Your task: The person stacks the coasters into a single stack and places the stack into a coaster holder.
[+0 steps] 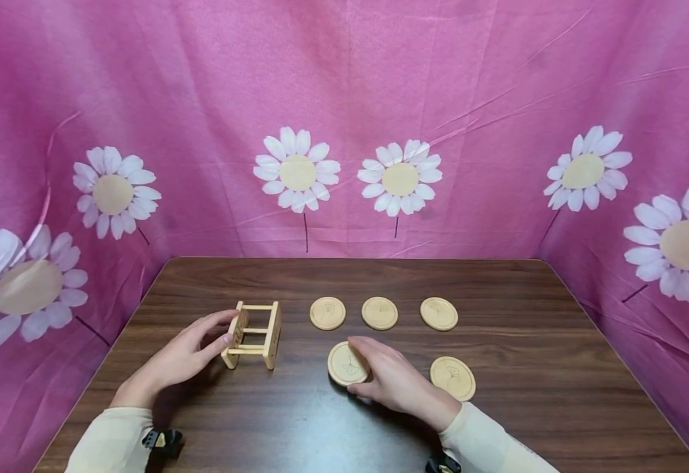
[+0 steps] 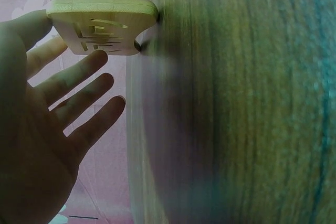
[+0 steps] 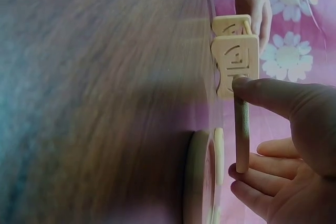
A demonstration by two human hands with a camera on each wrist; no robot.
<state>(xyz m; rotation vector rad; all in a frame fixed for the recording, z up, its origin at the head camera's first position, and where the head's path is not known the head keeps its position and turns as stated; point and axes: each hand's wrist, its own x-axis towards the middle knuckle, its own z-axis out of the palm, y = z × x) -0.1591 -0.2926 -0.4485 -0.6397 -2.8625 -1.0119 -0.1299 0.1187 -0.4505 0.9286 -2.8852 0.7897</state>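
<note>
In my right hand a round wooden coaster with a leaf drawn on it is pinched, thumb on one edge and fingers at the other. The right wrist view shows this coaster edge-on, raised off the table. On the left stands a small wooden rack, two cut-out side panels joined by rods. My left hand touches its left panel with thumb and index finger. The other fingers extend, spread apart, beside the panel in the left wrist view.
Three similar coasters lie in a row behind: left, middle and right. Another coaster lies beyond my right wrist. The brown wood-grain table is bordered by a pink flowered cloth at the back and sides.
</note>
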